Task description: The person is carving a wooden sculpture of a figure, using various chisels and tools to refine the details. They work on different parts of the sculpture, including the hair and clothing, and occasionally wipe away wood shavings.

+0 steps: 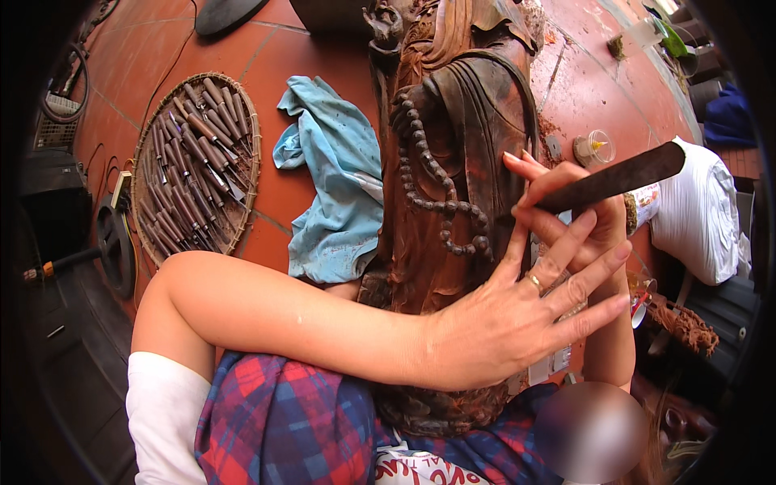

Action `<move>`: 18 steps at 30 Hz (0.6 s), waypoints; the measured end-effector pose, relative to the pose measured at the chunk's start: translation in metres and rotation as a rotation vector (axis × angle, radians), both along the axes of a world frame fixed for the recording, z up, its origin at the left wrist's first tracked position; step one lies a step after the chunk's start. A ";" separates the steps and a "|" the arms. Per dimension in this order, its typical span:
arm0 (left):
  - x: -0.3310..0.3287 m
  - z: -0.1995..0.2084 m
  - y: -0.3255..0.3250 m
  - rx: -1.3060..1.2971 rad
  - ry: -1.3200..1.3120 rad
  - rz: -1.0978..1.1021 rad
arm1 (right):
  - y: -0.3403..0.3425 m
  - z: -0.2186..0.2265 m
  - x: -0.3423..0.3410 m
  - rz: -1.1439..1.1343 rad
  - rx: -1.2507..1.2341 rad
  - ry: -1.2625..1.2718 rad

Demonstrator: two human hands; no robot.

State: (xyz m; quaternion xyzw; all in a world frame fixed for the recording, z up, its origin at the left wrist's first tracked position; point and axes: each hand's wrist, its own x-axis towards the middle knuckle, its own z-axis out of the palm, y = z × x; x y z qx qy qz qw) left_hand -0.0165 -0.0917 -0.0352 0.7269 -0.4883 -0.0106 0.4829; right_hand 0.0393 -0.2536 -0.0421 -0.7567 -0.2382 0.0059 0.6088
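Crosswise, the left hand (501, 323) splays its fingers (594, 275); the right hand (608, 225) grips a tool (630, 177).

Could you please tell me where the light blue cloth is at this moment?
In the head view, the blue cloth lies left of centre, between the basket of tools and the carved wooden figure.

A dark reddish-brown wooden carving (465, 153) stretches lengthwise away from the person, its surface worked into flowing robe folds and a looped string of round beads (449, 207). Above its right side slants a long, dark tool (626, 178), widening toward its upper right end, held in the right hand's fingers (560, 177); its tip is hidden.
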 end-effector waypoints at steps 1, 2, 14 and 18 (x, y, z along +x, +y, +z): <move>-0.004 0.002 0.002 -0.025 0.042 -0.016 | -0.005 0.007 0.000 0.092 -0.121 -0.040; -0.004 0.004 0.002 -0.039 0.057 -0.034 | -0.008 0.007 -0.002 0.083 -0.170 -0.070; 0.020 -0.004 0.001 0.055 -0.052 -0.034 | 0.013 0.003 -0.001 -0.213 0.137 0.135; 0.001 -0.002 0.002 0.004 -0.045 -0.037 | -0.007 0.008 -0.003 0.020 -0.157 -0.002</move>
